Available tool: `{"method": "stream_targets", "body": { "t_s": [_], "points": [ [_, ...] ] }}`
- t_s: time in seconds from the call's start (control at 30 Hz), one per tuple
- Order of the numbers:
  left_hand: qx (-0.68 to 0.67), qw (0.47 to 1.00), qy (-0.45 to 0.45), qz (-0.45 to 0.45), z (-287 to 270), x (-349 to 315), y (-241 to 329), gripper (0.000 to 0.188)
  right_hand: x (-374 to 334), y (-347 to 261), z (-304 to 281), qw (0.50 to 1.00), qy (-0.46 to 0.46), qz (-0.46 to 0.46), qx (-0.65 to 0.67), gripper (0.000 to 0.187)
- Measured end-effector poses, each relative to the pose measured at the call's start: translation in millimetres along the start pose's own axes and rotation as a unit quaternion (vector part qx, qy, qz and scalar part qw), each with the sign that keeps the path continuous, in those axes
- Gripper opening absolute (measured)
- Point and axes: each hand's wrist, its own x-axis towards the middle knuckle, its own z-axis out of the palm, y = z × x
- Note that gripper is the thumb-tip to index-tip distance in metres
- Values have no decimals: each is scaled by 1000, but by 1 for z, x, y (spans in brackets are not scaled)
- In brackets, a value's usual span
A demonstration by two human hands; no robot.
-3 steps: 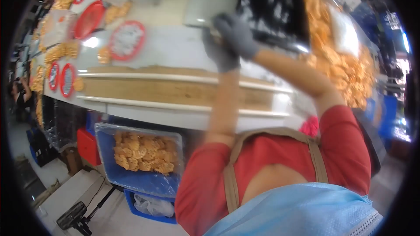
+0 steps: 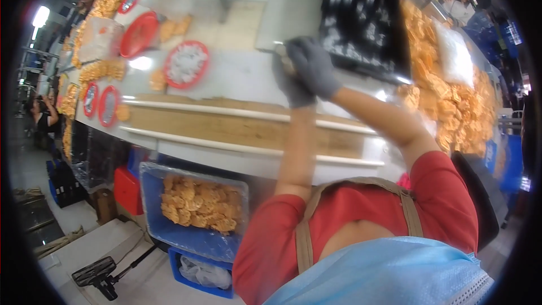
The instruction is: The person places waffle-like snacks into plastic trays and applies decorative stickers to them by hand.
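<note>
Both hands wear grey gloves and come together over the white worktable [image 2: 248, 68]. My left hand [image 2: 292, 82] is closed round a small pale object [image 2: 287, 59], whose kind I cannot make out through blur and fingers. Over it lies my right hand [image 2: 317, 66], fingers bent against the same object. Just beyond the hands is a grey flat panel [image 2: 285, 11]. To their right lies a shiny black sheet or tray [image 2: 367, 28], its surface mottled with reflections.
Piles of orange-gold pieces [image 2: 446, 101] cover the right side around a white bag [image 2: 454, 53]. Red-rimmed trays [image 2: 186, 65] stand left. A wooden strip with white rails [image 2: 237, 124] edges the table. Below sits a blue bin [image 2: 152, 209] of similar pieces. Other people work in the background.
The whole view has shifted, so the table and bins appear farther right and lower. My hands stay together on the small object, with little visible change in their grip.
</note>
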Motion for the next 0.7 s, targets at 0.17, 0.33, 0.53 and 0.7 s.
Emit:
{"method": "stream_targets", "body": {
  "t_s": [0.17,0.33,0.53,0.7],
  "points": [
    [-31,999,10,-35,17,-11,-2,42,-5,-14,-23,996,65,45,31,28],
    [-84,993,-70,-43,3,-5,-15,45,-5,1,-30,961,76,172,201,34],
    [100,993,30,54,-40,14,-31,46,-9,17,-18,898,136,181,377,46],
    [-84,992,-90,-37,-62,3,-35,45,-20,35,-12,856,141,218,447,47]
  ]
}}
